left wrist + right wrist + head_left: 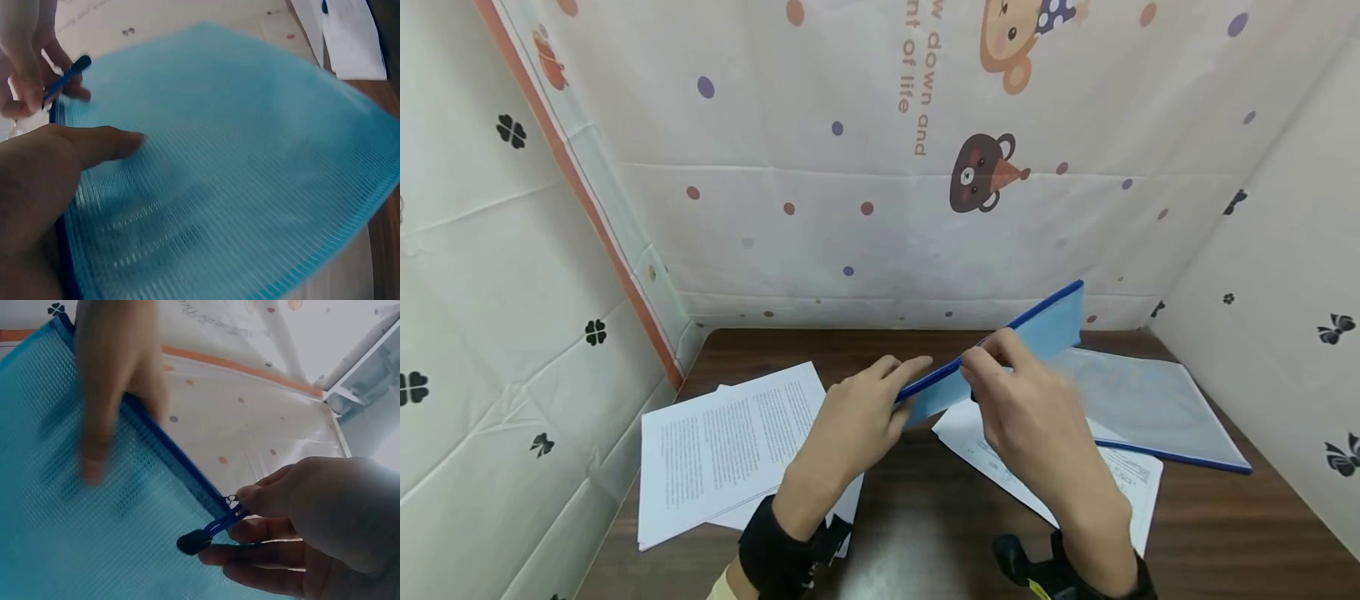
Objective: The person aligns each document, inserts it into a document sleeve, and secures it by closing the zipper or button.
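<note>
Left hand (850, 425): fingers curled over the near end of the zip edge of a light blue mesh zipper pouch (1045, 329), thumb laid flat on the mesh in the left wrist view; gripping the pouch.

Right hand (1030, 408): thumb and fingers pinching the dark blue zipper pull (209, 531) at the zip edge, near the left hand. Pull tab ends in a black knob.

Pouch: held up off the brown wooden table (925, 517), between the two hands, zip edge uppermost and tilted, rising toward the far right.

Printed paper sheets (726, 446): loose stack lying flat on the table, left of the hands, partly under the left wrist.

Further printed sheet (1131, 479): flat on the table under the right hand and forearm.

Second zipper pouch, translucent grey-blue with dark blue edge (1150, 408): lying flat on the table to the right, overlapping that sheet.

Patterned cloth backdrop (880, 167): bears, dots and lettering, standing behind the table.
</note>
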